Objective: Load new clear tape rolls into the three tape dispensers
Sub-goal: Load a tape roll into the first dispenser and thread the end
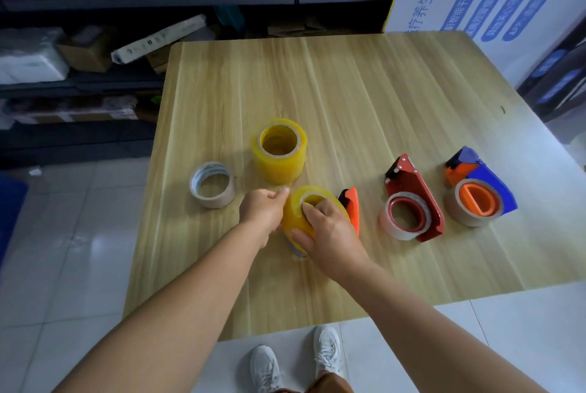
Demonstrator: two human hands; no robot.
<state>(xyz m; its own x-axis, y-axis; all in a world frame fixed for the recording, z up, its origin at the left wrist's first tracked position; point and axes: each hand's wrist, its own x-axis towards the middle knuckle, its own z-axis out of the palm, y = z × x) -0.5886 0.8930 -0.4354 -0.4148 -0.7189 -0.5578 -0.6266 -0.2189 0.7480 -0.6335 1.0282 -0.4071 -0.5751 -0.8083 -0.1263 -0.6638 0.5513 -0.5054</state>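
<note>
1. The person's right hand [329, 227] grips a yellowish translucent tape roll [299, 218], fingers hooked into its core and thumb against its outer face, holding it tilted near the table's front edge, left of centre.
2. The left hand [263, 208] has its fingers curled against the roll's left side, apparently pinching there; probably it is steadying the roll or hunting for the loose tape end.
3. Just behind the right hand lies an orange plastic tape dispenser [350, 205], mostly hidden; the roll is likely being seated on it, though the hub cannot be seen.
4. A red metal tape dispenser [418, 199] and a blue-and-orange plastic tape dispenser [482, 186] lie farther toward the right edge, each carrying a thin, nearly spent roll, so they seem yet to be reloaded.
5. A stack of yellowish tape rolls [279, 151] stands left of centre, within easy reach as stock.
6. An empty cardboard tape core [212, 184] sits by the left edge of the light wooden table [348, 91]; its print is too small to read.
7. A white box [475, 5] beyond the far right corner bears blue Chinese writing, including "养生床".
</note>
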